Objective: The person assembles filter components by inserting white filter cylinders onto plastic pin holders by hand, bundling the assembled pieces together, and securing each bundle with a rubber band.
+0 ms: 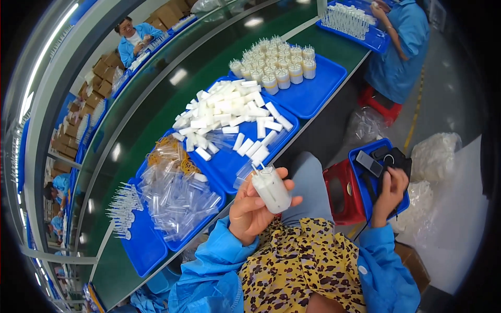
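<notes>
My left hand [249, 211] is closed around a white cylindrical cartridge [271, 189], held tilted in front of my chest, with thin prongs sticking out of its top end. Over a small blue tray [360, 195] on my right, my right hand [392, 189] has its fingers loosely bent and touches or hovers by a black pouch [399, 160]; I see nothing in its grip. A grey phone-like device [369, 164] and a dark cable lie in that tray too. Nearest the left hand on the bench is a blue tray [222, 169] heaped with white foam-like blocks [224, 107].
On the green bench [156, 112], one blue tray [326, 78] bears several upright white cylinders [274, 62]. Another holds clear plastic tubes [177, 201] and yellow rubber bands [169, 151]; pronged white pieces [124, 208] lie leftmost. A red stool [344, 193] supports the small tray. Co-workers sit beyond.
</notes>
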The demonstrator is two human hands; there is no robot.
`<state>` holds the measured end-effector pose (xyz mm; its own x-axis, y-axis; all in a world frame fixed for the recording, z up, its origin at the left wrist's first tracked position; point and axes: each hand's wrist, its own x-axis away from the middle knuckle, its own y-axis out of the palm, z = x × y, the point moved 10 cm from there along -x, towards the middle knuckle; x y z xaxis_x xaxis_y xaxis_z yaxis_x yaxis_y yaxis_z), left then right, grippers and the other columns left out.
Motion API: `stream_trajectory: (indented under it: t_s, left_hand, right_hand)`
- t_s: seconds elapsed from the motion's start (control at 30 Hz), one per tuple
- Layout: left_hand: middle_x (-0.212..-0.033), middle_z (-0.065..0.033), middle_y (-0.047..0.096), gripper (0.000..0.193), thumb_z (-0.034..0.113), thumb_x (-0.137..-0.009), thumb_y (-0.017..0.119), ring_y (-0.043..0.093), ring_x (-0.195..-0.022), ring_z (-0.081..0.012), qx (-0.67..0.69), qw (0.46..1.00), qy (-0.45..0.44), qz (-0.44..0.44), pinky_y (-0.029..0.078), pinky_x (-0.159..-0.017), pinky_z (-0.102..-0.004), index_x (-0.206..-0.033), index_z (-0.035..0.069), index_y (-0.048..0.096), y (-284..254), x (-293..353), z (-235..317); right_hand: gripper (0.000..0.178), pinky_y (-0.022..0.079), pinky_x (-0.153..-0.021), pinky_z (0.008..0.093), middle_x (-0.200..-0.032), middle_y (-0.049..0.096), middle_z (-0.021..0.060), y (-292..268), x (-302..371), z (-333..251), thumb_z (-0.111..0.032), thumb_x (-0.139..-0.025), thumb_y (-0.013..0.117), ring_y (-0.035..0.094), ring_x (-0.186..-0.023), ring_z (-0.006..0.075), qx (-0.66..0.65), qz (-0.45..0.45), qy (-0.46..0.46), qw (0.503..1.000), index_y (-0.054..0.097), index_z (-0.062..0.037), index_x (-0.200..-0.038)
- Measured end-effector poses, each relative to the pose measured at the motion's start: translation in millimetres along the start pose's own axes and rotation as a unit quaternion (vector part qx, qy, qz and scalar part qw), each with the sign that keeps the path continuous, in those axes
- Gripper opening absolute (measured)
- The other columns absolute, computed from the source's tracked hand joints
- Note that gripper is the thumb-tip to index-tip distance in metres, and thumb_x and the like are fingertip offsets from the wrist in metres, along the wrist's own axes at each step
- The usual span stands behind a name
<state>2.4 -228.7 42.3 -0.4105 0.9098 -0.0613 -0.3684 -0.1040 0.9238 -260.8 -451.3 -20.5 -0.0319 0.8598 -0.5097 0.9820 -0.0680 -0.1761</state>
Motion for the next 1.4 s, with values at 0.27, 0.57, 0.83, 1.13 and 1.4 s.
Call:
stream_trajectory:
  t_s: [0.27,0.57,0.83,1.13,1.4]
  left_hand:
    - [-0.135,-0.0251,0.045,0.049,0.008,-0.081,0.058,0.055,-0.117,-0.0384,-0.041,0.998,-0.006,-0.039,0.048,-0.096,-0.0567,-0.126,-0.005,0.044,5,66,50]
    - [-0.133,-0.0214,0.048,0.05,0.009,-0.08,0.059,0.053,-0.119,-0.0347,-0.114,0.993,0.038,-0.009,0.047,-0.096,-0.057,-0.127,-0.002,0.045,3,98,68]
    - [-0.13,-0.02,0.05,0.052,0.01,-0.08,0.059,0.054,-0.116,-0.0365,-0.109,0.993,0.045,-0.007,0.047,-0.096,-0.0573,-0.129,-0.001,0.045,15,105,54]
    - [-0.129,-0.0219,0.051,0.033,-0.011,-0.075,0.063,0.05,-0.123,-0.0309,-0.404,0.811,0.391,0.158,0.042,-0.099,-0.0414,-0.071,0.009,0.037,34,172,120]
    - [-0.128,-0.0258,0.052,0.037,-0.011,-0.073,0.069,0.055,-0.117,-0.0308,-0.591,0.564,0.515,0.259,0.046,-0.094,-0.0389,-0.071,0.007,0.036,39,243,151]
  right_hand:
    - [0.025,0.037,-0.061,0.0233,-0.107,0.046,0.0072,126,70,-316,-0.003,-0.067,0.077,0.047,-0.086,0.0136,-0.243,-0.296,-0.331,0.862,0.072,-0.0095,-0.091]
    - [0.025,0.037,-0.059,0.0239,-0.106,0.043,0.0065,150,108,-353,-0.005,-0.067,0.079,0.045,-0.085,0.0172,-0.218,-0.396,-0.401,0.797,0.073,-0.012,-0.089]
    - [0.005,0.039,-0.075,0.0297,-0.105,0.043,0.0102,122,80,-343,-0.004,-0.075,0.066,0.045,-0.09,0.0181,-0.211,-0.293,-0.414,0.836,0.063,-0.0052,-0.079]
    - [0.008,0.035,-0.061,0.0208,-0.101,0.051,0.0018,138,-17,-183,-0.01,-0.081,0.071,0.043,-0.066,0.0084,-0.132,-0.081,-0.155,0.976,0.066,-0.0043,-0.077]
    - [0.059,0.029,-0.062,0.0202,-0.099,0.049,0.0001,232,199,-357,-0.023,-0.065,0.085,0.037,-0.069,0.0062,-0.335,-0.67,-0.122,0.651,0.061,-0.0055,-0.115]
